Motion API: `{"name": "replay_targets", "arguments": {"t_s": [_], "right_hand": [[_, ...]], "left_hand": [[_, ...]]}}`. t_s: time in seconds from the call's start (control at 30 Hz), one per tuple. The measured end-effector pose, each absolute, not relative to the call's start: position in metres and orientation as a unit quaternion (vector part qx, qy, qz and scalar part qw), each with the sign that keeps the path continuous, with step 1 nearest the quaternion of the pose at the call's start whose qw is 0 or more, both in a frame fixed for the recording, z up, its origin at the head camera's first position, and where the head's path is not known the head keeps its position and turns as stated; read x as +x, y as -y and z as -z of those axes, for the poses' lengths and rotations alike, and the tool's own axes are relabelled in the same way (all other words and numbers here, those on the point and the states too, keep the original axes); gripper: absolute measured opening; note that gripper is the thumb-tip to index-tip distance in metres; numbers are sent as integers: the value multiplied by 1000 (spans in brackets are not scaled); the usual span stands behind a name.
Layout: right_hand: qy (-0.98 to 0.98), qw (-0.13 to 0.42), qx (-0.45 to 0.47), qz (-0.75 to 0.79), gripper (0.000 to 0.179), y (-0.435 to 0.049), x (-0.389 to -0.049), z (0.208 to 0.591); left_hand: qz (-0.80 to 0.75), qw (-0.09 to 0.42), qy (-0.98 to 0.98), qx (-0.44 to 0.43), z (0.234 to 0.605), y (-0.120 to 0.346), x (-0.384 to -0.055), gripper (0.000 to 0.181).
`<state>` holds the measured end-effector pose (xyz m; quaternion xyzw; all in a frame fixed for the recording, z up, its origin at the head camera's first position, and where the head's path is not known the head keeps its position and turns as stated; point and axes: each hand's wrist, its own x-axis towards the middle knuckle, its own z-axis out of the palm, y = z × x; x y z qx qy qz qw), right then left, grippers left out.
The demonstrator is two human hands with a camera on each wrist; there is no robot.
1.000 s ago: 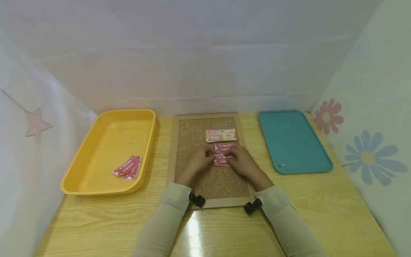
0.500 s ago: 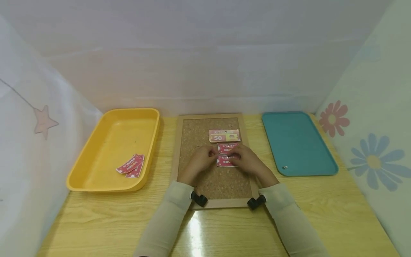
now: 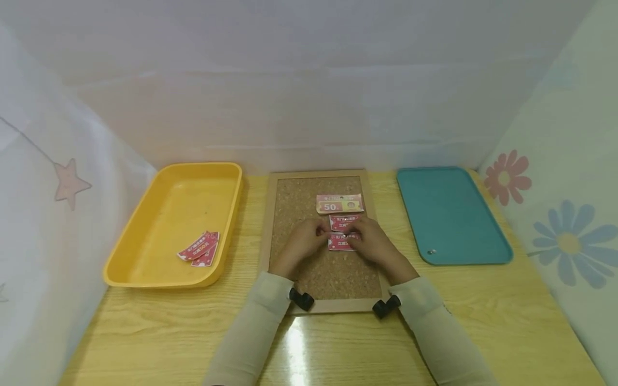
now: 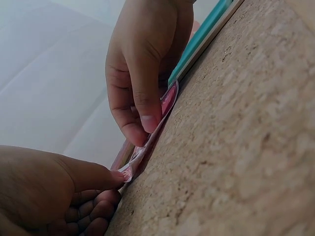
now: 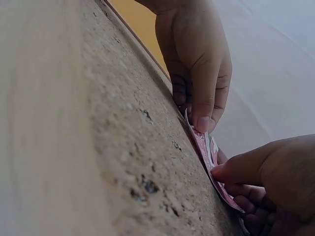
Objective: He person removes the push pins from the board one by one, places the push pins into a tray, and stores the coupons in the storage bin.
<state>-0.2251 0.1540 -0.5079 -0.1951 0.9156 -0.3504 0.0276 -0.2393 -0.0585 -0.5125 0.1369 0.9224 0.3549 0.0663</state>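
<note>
step in hand looks like pinning the low coupon [image 3: 338, 244] to the board [image 3: 333, 281]; next move prob. calls for a firm, straight push by r. hand [image 3: 375, 244] w/ l. hand [image 3: 305, 239] steadying. low coupon sits just below the mid coupon [image 3: 337, 222], betw. both hands: l. thumb + finger pinch its l. end, r. fingertips curl at its top edge, seemingly pinching a pin [image 3: 345, 235].

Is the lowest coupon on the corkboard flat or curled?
Curled: in the right wrist view, the coupon lifts off the corkboard at its end by the left hand.
</note>
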Motion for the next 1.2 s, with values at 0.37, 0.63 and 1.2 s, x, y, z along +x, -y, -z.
{"name": "replay_targets", "arguments": {"t_s": [0.37,0.63,1.2], "right_hand": [[-916,31,-194,350,12,-155,-224,508],[-913,25,-202,352,16,-155,-224,510],[-913,41,-202,351,13,-157,-223,508]], "left_hand": [[-356,67,-921,140,511,58,-240,13],[-343,57,-927,139,512,57,-239,14],[-334,66,-931,133,508,56,-237,13]]}}
